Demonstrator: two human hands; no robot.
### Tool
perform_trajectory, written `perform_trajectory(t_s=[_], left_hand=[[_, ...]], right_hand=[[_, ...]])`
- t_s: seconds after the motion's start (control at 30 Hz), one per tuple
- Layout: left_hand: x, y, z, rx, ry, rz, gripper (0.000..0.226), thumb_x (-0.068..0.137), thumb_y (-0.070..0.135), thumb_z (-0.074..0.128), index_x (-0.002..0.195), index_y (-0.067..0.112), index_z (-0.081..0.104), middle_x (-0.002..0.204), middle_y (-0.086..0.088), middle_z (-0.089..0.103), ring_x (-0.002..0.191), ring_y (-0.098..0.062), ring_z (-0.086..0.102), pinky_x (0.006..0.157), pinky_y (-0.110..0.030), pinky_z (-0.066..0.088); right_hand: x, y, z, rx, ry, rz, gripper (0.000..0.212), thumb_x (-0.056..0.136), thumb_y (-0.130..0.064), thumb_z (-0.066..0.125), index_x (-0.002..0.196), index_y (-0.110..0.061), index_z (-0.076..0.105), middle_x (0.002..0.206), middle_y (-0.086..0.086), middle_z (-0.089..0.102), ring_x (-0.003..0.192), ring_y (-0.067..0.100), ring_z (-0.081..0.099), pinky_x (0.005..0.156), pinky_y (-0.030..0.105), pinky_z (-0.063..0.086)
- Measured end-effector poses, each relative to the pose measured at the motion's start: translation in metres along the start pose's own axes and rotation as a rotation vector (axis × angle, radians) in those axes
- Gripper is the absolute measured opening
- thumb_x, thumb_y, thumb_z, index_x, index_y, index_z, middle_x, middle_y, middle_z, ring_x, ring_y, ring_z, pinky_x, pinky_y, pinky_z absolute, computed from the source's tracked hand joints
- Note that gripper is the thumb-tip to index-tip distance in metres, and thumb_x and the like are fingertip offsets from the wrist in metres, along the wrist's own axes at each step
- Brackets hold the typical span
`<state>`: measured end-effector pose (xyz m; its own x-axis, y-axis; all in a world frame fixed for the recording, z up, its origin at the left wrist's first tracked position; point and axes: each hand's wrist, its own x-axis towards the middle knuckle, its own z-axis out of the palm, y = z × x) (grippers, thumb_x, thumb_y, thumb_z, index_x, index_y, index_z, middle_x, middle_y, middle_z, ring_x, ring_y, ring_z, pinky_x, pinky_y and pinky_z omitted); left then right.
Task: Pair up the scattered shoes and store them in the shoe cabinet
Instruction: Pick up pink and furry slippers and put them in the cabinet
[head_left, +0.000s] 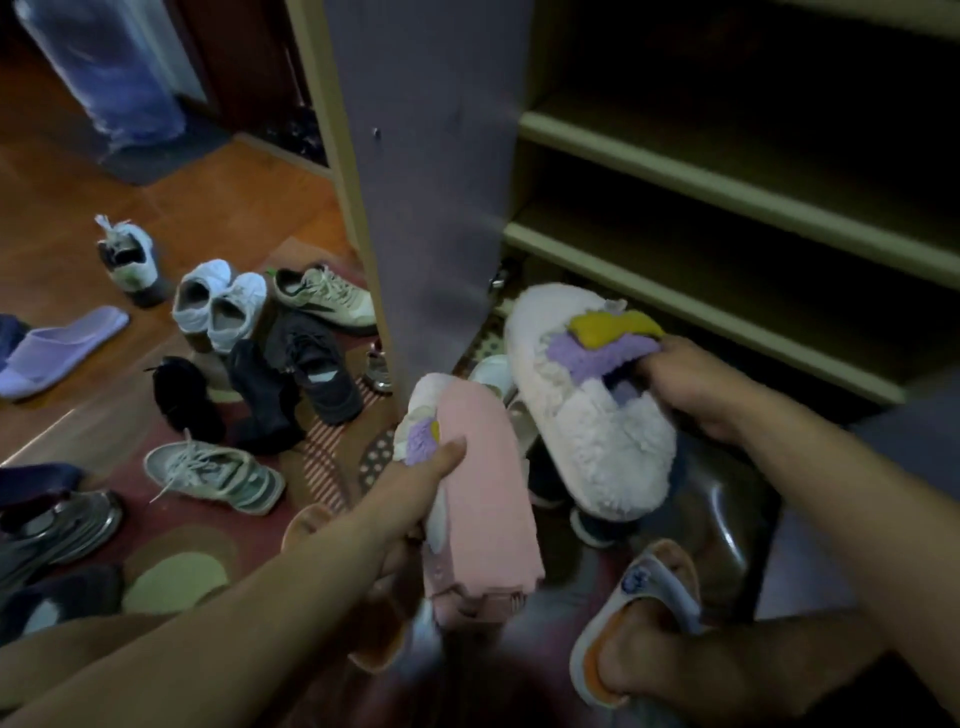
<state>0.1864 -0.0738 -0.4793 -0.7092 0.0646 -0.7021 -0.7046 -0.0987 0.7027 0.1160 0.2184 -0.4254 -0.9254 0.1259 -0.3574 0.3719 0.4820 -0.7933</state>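
Slippers in both hands, in front of the open shoe cabinet (727, 192). Left hand (415, 483) grips one fluffy slipper (483, 499) turned sole-up, pink sole toward the camera; thumb lies across the purple trim at its edge, the other fingers are hidden behind it. Right hand (691, 384) holds the matching slipper (582, 395), white fleece upward with purple and yellow trim; fingers are curled into its opening, thumb not clearly seen. This second slipper is level with the cabinet's lowest shelf, just outside its front edge. The two slippers are close together, whether touching cannot be told.

Cabinet door (431, 182) stands open, edge toward the camera, left of the shelves. The shelves in view are dark; contents cannot be told.

Left of the door, on the patterned rug (171, 571) and wood floor (62, 228):
- pair of white sneakers (218, 306), side by side
- beige lace-up sneaker (327, 296) nearest the door
- dark sneakers (317, 374) below it, several heaped together
- pale green sneaker (213, 478) nearer the camera
- lilac slide (57, 348) far left
- white high-top (130, 260) behind the white pair

Below the cabinet, the person's foot in a slide sandal (634, 618).
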Motion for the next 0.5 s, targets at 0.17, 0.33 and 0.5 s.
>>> perform_trajectory(t_s=[0.17, 0.33, 0.5], left_hand=[[-0.017, 0.037, 0.053, -0.135, -0.16, 0.153, 0.053, 0.086, 0.054, 0.071, 0.125, 0.02, 0.066, 0.113, -0.006, 0.075, 0.101, -0.027, 0.073, 0.096, -0.049, 0.055], [-0.03, 0.06, 0.083, -0.206, -0.223, 0.266, 0.062, 0.08, 0.066, 0.07, 0.125, 0.024, 0.067, 0.115, -0.003, 0.075, 0.104, -0.025, 0.072, 0.1, -0.048, 0.052], [-0.039, 0.07, 0.092, -0.289, -0.308, 0.306, 0.052, 0.094, 0.063, 0.053, 0.13, 0.027, 0.065, 0.123, -0.007, 0.072, 0.113, -0.029, 0.068, 0.105, -0.052, 0.048]], right_hand=[[-0.063, -0.032, 0.002, 0.178, 0.07, -0.19, 0.035, 0.075, -0.023, 0.058, 0.104, -0.032, 0.075, 0.103, -0.006, 0.077, 0.101, 0.018, 0.071, 0.1, 0.047, 0.052], [-0.089, -0.06, -0.02, 0.155, 0.244, -0.217, 0.031, 0.078, -0.019, 0.053, 0.1, -0.025, 0.073, 0.1, -0.004, 0.075, 0.099, 0.02, 0.068, 0.096, 0.045, 0.052], [-0.102, -0.073, -0.024, 0.118, 0.214, -0.242, 0.021, 0.085, -0.01, 0.064, 0.098, -0.025, 0.071, 0.096, -0.004, 0.075, 0.095, 0.019, 0.07, 0.084, 0.037, 0.056]])
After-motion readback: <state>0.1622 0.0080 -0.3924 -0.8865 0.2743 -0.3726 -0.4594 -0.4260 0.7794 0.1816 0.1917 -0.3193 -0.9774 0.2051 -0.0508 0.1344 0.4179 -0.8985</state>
